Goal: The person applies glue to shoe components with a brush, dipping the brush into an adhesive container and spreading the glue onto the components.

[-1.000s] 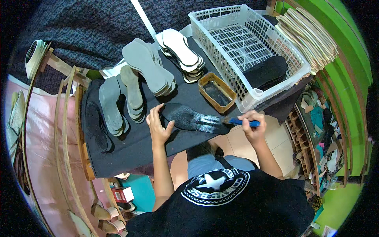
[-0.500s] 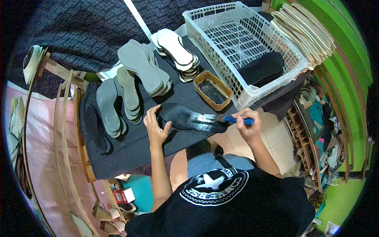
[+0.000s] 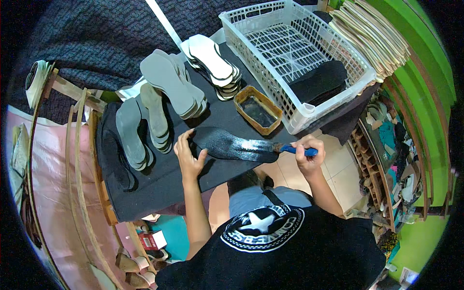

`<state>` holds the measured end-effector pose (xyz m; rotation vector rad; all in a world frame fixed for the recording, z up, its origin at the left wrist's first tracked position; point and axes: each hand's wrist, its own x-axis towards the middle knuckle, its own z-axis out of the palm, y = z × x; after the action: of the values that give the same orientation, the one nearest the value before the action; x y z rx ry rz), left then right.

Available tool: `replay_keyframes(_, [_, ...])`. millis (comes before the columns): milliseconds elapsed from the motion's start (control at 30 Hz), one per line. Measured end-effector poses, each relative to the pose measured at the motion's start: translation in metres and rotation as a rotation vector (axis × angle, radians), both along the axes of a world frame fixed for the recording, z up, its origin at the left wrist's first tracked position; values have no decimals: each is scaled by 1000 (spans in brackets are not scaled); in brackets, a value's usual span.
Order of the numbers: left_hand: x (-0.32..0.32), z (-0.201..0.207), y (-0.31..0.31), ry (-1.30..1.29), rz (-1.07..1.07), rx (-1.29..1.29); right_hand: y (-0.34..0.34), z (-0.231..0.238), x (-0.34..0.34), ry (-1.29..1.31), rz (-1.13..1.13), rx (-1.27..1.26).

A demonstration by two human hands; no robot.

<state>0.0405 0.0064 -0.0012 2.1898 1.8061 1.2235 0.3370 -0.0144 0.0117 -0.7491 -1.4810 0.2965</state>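
Note:
A black insole (image 3: 227,143) lies across the front of the dark table, with a wet shine along its middle and right part. My left hand (image 3: 189,157) holds its left end, fingers at the far edge and thumb at the near edge. In my right hand (image 3: 309,153) is a blue-handled brush (image 3: 295,149), gripped in closed fingers; its bristles meet the insole's right end. Beyond the insole stands a shallow brownish tray (image 3: 259,110), its walls coated with residue and something dark inside.
Stacks of grey insoles (image 3: 174,82) and white insoles (image 3: 208,58) stand at the back left. More black pieces (image 3: 116,159) lie on the left edge. A white plastic crate (image 3: 302,113) holds black pieces (image 3: 319,82). Folded sheets (image 3: 369,36) are piled behind it.
My right hand and the brush have moved slightly right, to the insole's right end. My left hand stays on the insole's left end. The whole view has shifted a little.

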Motion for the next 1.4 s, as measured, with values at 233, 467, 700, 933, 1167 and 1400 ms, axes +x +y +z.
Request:
replay_keyframes(233, [-3, -1, -1, -13, 6, 3, -9, 0, 5, -16, -5, -33])
replay_keyframes(467, [-1, 0, -1, -5, 5, 1, -8, 5, 0, -26, -24, -7])
replay_keyframes(700, [-8, -10, 4, -76, -25, 35, -13, 3, 5, 9, 26, -60])
replay_keyframes(933, [-8, -4, 10, -862, -21, -122, -2, 22, -7, 215, 244, 51])
replay_keyframes(1167, [-7, 8, 15, -960, 72, -180, 16, 41, -16, -88, 41, -151])
replay_keyframes(1400, [-10, 7, 17, -983, 157, -321, 23, 48, -18, -200, 14, -213])
